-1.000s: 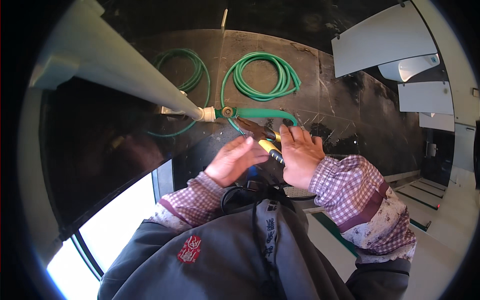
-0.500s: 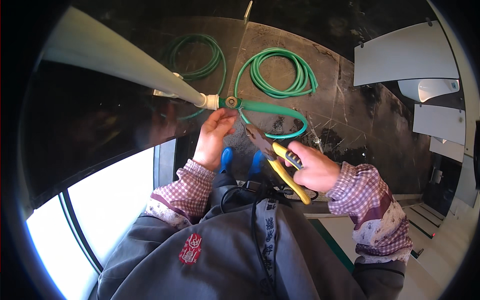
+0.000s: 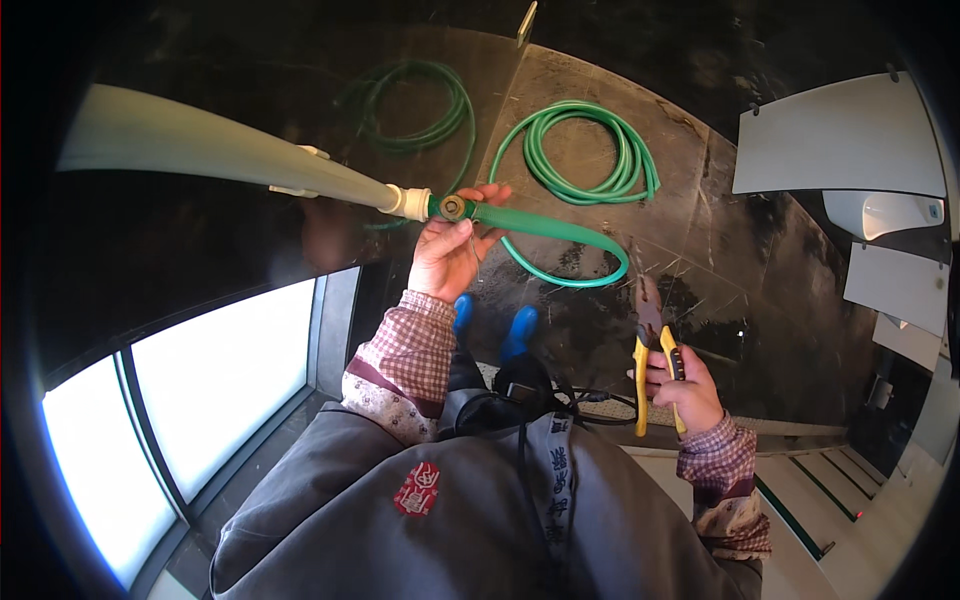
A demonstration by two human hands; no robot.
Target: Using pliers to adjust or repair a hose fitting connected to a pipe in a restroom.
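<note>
My left hand (image 3: 445, 264) is closed around the end of a green hose (image 3: 545, 226), its thumb beside a round brass-coloured fitting (image 3: 453, 207). A thin wire hangs from the hose below my fingers. The fitting's green body joins a white pipe (image 3: 250, 158) coming from the upper left. Off to the right, my right hand (image 3: 692, 392) grips a pair of pliers (image 3: 650, 312) by the yellow handles, jaws pointing away from me. The pliers are apart from the hose. Some left fingers are hidden behind the hose.
The rest of the hose lies in a coil (image 3: 590, 150) on the dark tiled floor (image 3: 690, 250), mirrored in a glossy dark wall at left. White partition panels (image 3: 840, 135) and a urinal (image 3: 900, 214) stand at right. My blue shoes (image 3: 519, 332) are below.
My right hand has carried the pliers away from the fitting, to the right and nearer to me. My left hand has moved from just below the fitting to wrap around the hose.
</note>
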